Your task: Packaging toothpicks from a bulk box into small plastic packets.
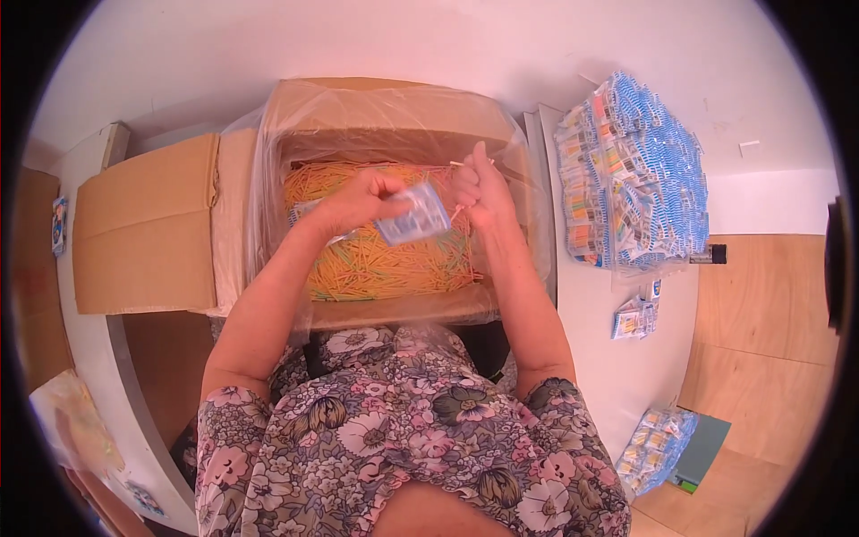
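Observation:
My left hand (362,199) holds a small clear plastic packet with blue print (416,215) above an open cardboard box (143,224). My right hand (479,190) is closed on a few thin pale sticks, their tips just beside the packet's right edge. Under both hands the box, lined with a clear plastic bag (268,161), is filled with a mass of thin yellow, orange and green sticks (394,264). Both forearms come up from my flowered dress at the lower edge.
A large heap of filled blue-and-white packets (631,174) lies on the white table to the right of the box. A few loose packets (637,315) sit nearer me, and another bundle (658,443) lies at the lower right. Wooden floor shows at right.

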Tool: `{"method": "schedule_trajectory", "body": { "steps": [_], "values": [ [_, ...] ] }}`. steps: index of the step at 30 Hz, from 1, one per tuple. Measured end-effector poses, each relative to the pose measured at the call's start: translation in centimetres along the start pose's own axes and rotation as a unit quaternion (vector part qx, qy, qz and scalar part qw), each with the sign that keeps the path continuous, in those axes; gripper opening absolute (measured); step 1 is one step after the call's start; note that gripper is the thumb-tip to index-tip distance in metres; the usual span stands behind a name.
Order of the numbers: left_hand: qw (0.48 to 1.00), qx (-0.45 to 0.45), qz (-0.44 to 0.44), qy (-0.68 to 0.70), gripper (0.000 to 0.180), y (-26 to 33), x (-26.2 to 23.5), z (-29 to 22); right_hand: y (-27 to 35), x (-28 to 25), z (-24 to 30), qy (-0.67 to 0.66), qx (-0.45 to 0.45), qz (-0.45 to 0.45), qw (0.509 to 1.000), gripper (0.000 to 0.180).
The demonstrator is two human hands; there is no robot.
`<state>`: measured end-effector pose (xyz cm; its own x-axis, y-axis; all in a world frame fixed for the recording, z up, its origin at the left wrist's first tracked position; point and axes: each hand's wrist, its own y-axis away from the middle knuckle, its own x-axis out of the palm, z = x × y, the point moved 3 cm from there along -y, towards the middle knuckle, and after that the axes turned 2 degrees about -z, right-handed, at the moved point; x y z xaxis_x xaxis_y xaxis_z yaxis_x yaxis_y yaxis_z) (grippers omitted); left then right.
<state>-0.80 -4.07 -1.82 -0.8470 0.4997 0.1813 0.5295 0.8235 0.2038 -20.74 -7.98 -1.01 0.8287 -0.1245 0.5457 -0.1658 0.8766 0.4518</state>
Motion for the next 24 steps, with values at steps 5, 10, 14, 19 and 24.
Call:
{"method": "schedule_trajectory", "body": {
  "steps": [5, 10, 14, 19, 24],
  "values": [
    [0.993, 0.011, 0.116, -0.029, 0.017, 0.4, 0.8, -0.2, 2.7, 1.6, 0.3, 0.176, -0.003, -0.001, 0.984, 0.046],
    [0.997, -0.014, 0.079, 0.003, 0.015, 0.2, 0.8, 0.4, 3.6, 0.9, 0.4, 0.253, 0.013, -0.017, 0.967, 0.048],
    [0.979, 0.194, 0.034, -0.046, 0.014, -0.1, 1.5, -0.3, 4.4, 1.2, -0.3, 0.323, 0.057, -0.018, 0.945, 0.05],
    [0.977, 0.156, 0.079, -0.119, 0.007, -0.4, 2.9, 0.8, 3.5, 1.3, -2.9, 0.361, -0.052, -0.012, 0.931, 0.049],
    [0.989, 0.109, 0.077, -0.067, 0.007, 0.0, 3.7, 0.3, 3.7, 3.0, -2.6, 0.53, -0.366, -0.05, 0.763, 0.045]
  ]
}}
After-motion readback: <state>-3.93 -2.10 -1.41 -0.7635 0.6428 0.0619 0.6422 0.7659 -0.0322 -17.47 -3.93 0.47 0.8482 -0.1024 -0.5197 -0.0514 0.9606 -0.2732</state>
